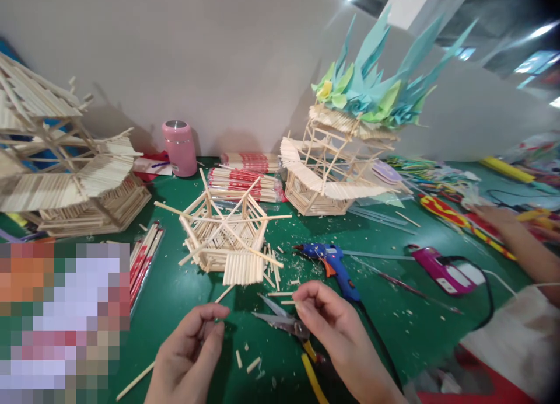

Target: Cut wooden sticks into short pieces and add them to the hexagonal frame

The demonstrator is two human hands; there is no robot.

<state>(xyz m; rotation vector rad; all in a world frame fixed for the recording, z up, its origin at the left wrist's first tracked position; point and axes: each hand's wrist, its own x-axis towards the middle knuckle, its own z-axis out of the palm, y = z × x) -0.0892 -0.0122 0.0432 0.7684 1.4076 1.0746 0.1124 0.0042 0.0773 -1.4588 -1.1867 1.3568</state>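
Observation:
My left hand point(192, 354) is closed, its fingers curled around a long wooden stick point(135, 380) that shows on both sides of it; the grip itself is hidden. My right hand point(335, 334) pinches a short stick piece point(287, 302) between thumb and fingertips; another short piece point(280, 293) is just beyond it. Scissors point(280, 319) with yellow handles lie open on the table, partly under my right hand. Beyond both hands stands a small stick frame point(196, 240), with long sticks crossing its top and a slatted panel point(244, 268) at its front.
A blue hot glue gun point(324, 255) lies right of the frame. Larger stick models stand left point(100, 176) and right point(328, 188). Behind are stick packs point(245, 185) and a pink flask point(180, 150). Another person's arm point(520, 246) reaches in near a pink power strip point(441, 270).

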